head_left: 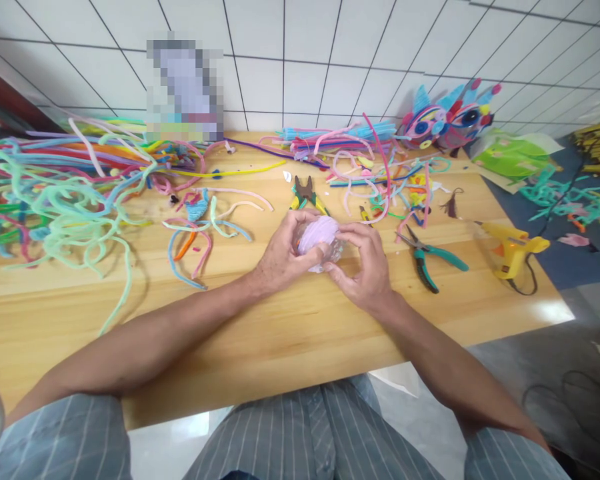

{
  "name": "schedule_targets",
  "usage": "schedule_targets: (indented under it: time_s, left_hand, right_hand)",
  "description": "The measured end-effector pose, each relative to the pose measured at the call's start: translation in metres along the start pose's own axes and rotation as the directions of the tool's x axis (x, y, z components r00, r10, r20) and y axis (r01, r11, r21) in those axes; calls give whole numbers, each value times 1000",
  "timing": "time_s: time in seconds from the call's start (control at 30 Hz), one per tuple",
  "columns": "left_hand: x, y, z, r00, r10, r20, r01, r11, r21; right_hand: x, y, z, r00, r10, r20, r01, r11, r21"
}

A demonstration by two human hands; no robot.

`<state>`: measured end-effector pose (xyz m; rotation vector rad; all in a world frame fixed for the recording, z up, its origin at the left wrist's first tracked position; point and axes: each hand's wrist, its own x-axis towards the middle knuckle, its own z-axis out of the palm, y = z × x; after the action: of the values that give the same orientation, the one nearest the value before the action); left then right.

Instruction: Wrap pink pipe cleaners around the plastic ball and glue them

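A rounded lilac bundle (320, 235), which looks wound from fuzzy pipe cleaner, is held over the middle of the table. Its lower right side has a shiny, see-through part, too blurred to name. My left hand (291, 250) wraps around it from the left, thumb across the front. From the right, my right hand (363, 265) grips its edge between thumb and fingers. Just behind the bundle lie pliers (304, 193) with yellow-green handles, partly hidden by my left hand.
Loose pipe cleaners (75, 207) pile up on the left; more bundles (340, 139) lie at the back. Teal-handled pliers (423, 257) and a yellow glue gun (513, 248) rest on the right. Colourful pipe-cleaner figures (447, 123) stand by the tiled wall (310, 60).
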<state>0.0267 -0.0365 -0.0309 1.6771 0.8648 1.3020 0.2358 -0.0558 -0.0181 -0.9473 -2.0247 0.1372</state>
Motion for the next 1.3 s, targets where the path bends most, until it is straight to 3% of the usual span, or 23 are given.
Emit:
schedule_targets:
  time_s: [0.27,0.57,0.67,0.8,0.87,0.97,1.03,1.17,1.3]
  left_hand:
    - [1,3,-1,1000,-22,20,22,999,-41]
    - [13,16,-7,984,-138,113,157,970,-186]
    - [15,15,-6,983,-142,118,165,962,-217]
    - [13,11,-4,980,-169,102,188,956,-224]
    - [12,10,-3,982,-168,92,185,956,-227]
    - [11,9,-1,984,-161,73,173,956,-236]
    - [10,9,-1,985,-159,62,169,959,-227]
    - [10,10,-2,988,-143,61,152,967,-204]
    - [9,7,-3,991,-122,64,132,972,-195]
  right_hand:
    - [1,-4,1,997,-77,-19,77,997,-8]
    - [-1,-5,2,998,-59,-15,59,998,3]
    - [2,-5,-3,998,-5,-59,11,996,93]
    - [3,-1,-9,950,214,-226,-131,934,331]
    - [3,1,-9,918,314,-243,-201,895,398]
    - [2,2,-9,911,353,-213,-242,876,417]
    - [2,2,-10,935,292,-202,-200,904,378]
    - [5,-1,-14,977,28,-209,3,989,148]
    - [6,-3,-10,995,-79,-58,79,997,-17]
